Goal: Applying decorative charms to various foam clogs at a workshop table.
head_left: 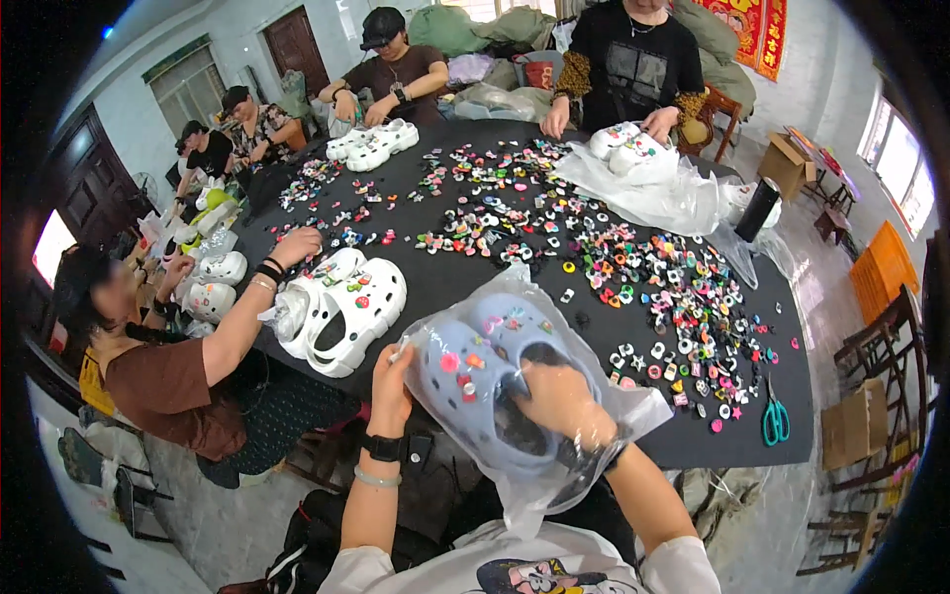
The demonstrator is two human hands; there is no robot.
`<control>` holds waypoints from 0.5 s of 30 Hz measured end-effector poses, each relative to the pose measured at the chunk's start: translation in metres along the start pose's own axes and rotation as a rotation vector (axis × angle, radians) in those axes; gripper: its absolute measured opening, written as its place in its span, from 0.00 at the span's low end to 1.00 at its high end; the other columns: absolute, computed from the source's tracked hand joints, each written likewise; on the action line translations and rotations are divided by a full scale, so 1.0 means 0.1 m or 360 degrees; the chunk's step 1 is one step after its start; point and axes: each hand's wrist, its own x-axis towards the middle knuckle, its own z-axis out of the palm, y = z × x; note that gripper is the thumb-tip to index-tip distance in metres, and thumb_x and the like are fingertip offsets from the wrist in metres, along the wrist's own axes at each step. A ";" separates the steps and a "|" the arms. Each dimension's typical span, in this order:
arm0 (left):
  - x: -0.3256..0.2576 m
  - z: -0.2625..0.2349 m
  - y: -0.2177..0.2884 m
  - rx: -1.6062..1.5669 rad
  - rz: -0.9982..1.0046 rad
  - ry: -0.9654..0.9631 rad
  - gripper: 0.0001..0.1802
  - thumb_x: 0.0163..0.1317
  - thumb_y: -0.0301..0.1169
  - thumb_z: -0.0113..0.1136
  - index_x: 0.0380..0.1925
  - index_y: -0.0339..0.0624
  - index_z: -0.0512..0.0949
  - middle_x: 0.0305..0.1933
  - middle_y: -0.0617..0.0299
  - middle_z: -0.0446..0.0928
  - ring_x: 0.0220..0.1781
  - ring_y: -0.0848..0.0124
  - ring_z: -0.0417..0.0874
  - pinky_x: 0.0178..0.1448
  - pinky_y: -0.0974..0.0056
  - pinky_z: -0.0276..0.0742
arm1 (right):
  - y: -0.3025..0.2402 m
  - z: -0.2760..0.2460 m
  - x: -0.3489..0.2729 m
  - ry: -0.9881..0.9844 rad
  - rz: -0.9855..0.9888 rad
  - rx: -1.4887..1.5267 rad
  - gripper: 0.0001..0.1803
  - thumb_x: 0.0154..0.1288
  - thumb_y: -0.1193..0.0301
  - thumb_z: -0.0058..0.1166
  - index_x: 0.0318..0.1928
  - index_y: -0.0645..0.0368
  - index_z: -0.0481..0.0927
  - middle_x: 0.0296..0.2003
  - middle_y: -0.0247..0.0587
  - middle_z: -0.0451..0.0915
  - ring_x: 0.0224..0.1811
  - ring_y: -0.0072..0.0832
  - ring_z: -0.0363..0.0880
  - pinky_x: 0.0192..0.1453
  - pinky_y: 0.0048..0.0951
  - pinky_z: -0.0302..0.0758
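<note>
A pair of light blue foam clogs (456, 368) with colourful charms on the toes lies inside a clear plastic bag (640, 409), held up in front of me at the table's near edge. My left hand (393, 384) pinches the bag at its left side, beside the clog toes. Reaching inside the bag, my right hand (566, 401) grips the clogs at the foot opening; its fingertips are partly hidden in there. Left of the bag, a white pair of clogs (368, 307) with charms stands on the black table (475, 287).
Loose charms (673, 287) spread over the table's middle and right. Teal-handled scissors (775, 420) lie near the right edge, a black cylinder (757, 209) farther back. Several people work around the table; one co-worker's hand (297, 246) reaches in from the left. White clogs (633, 148) rest on plastic opposite.
</note>
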 end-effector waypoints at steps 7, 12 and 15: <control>-0.17 -0.06 0.29 -0.0296 -0.0080 -0.0292 0.21 0.69 0.30 0.54 0.60 0.37 0.69 0.59 0.53 0.76 0.62 0.60 0.76 0.68 0.54 0.69 | -0.09 -0.15 -0.91 0.0029 -0.0161 0.0020 0.23 0.58 0.61 0.61 0.52 0.58 0.75 0.35 0.50 0.82 0.32 0.47 0.84 0.34 0.45 0.79; -0.05 -0.21 0.49 0.0071 -0.0208 -0.0712 0.34 0.71 0.48 0.51 0.67 0.37 0.59 0.64 0.42 0.70 0.64 0.51 0.73 0.70 0.52 0.67 | -0.20 -0.27 -1.20 -0.0148 -0.0210 0.0004 0.22 0.55 0.64 0.61 0.49 0.57 0.75 0.33 0.44 0.81 0.30 0.43 0.84 0.32 0.41 0.79; 0.11 -0.08 0.70 0.1012 -0.0152 -0.0886 0.32 0.71 0.52 0.51 0.63 0.37 0.67 0.60 0.48 0.74 0.60 0.65 0.75 0.64 0.58 0.69 | -0.21 -0.23 -1.30 -0.0262 -0.0277 -0.0128 0.23 0.54 0.64 0.61 0.50 0.57 0.75 0.32 0.42 0.81 0.29 0.41 0.84 0.30 0.40 0.78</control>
